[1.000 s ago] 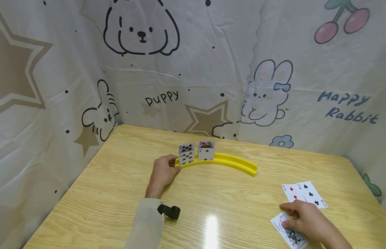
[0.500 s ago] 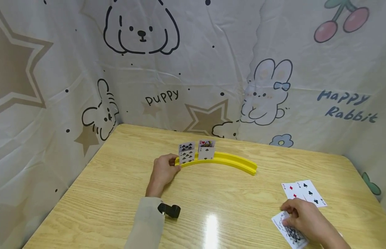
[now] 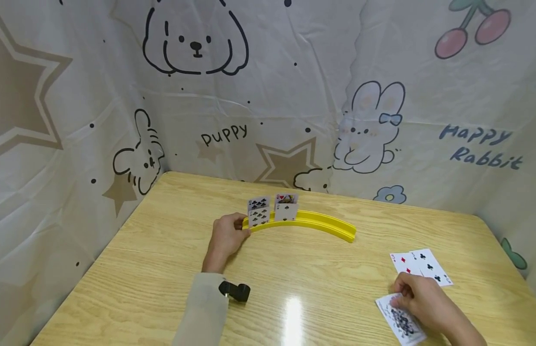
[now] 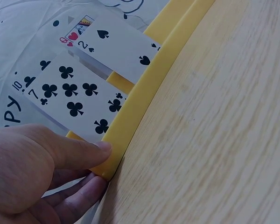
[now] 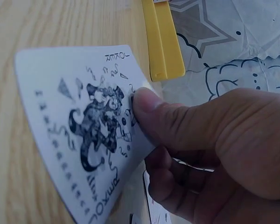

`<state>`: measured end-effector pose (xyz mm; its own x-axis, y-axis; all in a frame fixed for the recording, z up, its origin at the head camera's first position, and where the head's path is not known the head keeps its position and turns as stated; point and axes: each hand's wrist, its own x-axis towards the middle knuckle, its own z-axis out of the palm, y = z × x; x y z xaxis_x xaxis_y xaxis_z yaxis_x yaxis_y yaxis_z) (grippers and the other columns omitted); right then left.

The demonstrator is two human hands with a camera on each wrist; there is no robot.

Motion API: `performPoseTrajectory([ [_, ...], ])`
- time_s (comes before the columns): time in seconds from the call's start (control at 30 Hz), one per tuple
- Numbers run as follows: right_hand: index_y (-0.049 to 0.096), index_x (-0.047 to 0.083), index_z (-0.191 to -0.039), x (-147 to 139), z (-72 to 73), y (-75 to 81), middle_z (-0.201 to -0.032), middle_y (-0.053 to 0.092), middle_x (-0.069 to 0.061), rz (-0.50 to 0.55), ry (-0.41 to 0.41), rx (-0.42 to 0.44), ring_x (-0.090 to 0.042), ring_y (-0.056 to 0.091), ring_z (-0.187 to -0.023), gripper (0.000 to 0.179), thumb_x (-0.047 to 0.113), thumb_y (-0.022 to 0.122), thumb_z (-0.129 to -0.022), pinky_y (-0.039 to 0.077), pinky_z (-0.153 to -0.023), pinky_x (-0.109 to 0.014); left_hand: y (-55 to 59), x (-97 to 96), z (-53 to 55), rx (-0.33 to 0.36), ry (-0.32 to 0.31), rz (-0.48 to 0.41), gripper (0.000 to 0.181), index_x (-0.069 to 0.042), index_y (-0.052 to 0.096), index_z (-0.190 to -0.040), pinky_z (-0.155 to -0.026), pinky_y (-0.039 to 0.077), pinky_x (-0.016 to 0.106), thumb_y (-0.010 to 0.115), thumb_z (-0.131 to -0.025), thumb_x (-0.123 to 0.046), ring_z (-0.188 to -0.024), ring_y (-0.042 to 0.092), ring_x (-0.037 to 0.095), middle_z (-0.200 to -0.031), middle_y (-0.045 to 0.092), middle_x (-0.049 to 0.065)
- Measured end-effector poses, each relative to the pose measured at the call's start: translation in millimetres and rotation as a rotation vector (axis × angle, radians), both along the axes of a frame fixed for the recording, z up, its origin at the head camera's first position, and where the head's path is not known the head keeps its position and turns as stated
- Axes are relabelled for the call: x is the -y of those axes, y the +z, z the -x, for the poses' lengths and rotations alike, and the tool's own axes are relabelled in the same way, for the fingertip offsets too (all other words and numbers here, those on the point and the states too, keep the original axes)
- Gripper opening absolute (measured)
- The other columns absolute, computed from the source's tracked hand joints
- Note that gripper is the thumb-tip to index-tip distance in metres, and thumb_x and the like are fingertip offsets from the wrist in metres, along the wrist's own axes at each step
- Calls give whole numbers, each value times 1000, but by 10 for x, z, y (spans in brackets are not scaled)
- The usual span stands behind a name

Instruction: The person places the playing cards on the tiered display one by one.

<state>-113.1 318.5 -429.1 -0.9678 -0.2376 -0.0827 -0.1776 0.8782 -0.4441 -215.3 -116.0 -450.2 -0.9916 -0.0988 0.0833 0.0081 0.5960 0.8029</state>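
Note:
My left hand grips the left end of a curved yellow card holder, thumb on its front edge. In its slots stand a seven of clubs before a ten of clubs, and a two of spades before a queen of hearts. At the lower right, my right hand pinches a joker card, its thumb on the printed face and its other fingers curled behind. The joker is tilted in the right wrist view.
Beyond my right hand, a three of clubs and a diamonds card lie face up, overlapping on the wooden table. A printed cloth hangs behind the table. My left wrist wears a black device.
My right fingers have drawn in closer around the joker's upper edge, and the hand has shifted slightly. My left hand keeps its grip on the card holder.

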Motion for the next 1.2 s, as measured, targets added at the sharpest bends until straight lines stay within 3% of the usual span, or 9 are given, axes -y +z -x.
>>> performPoseTrajectory([
  [0.27,57,17,-75,40,-2,53,-66,49,10,24,2,-55,-5,44,-62,28,13,84,-77,39,-56,-24,22,-9,-5,12,5,-2,36,-1,72,-117,-85,55,41,81,-83,-3,-96,67,23,-107,71,12],
  [0.63,58,17,-75,146,38,84,-67,51,11,65,-66,-310,-5,43,-62,30,11,87,-73,38,-55,-24,0,-19,5,20,9,-2,36,0,72,-117,-84,55,40,81,-83,-2,-94,68,23,-105,71,12],
  [0.83,59,16,-76,201,78,83,-70,53,11,123,-55,-413,-3,43,-63,30,7,88,-72,39,-53,-23,-14,-22,-8,16,3,1,36,-1,72,-117,-83,56,40,81,-82,-2,-94,68,23,-105,71,12],
  [1.2,60,15,-79,319,169,205,-69,56,11,150,-18,-452,-2,48,-61,27,2,84,-76,41,-52,-24,-20,1,19,-1,-3,13,36,-1,72,-117,-83,56,40,81,-82,-3,-94,68,23,-105,72,11],
])
